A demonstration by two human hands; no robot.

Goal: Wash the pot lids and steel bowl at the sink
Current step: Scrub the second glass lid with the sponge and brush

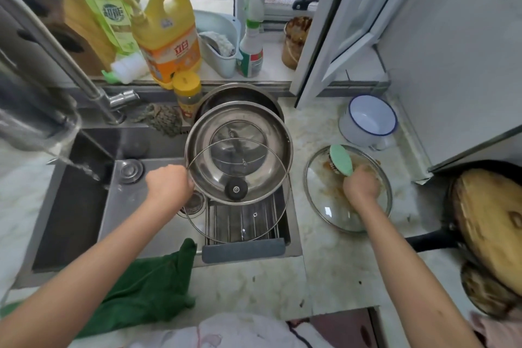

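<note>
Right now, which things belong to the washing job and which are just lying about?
Job: steel bowl, held glass lid, left hand; dirty glass lid, green brush, right hand.
Idle: spray bottle, enamel mug, spice jar, frying pan, green cloth.

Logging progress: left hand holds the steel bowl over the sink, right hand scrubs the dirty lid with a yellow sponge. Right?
No sponge: in the head view the right hand holds a green brush on the dirty lid. The left hand does hold the steel bowl over the sink.
</note>
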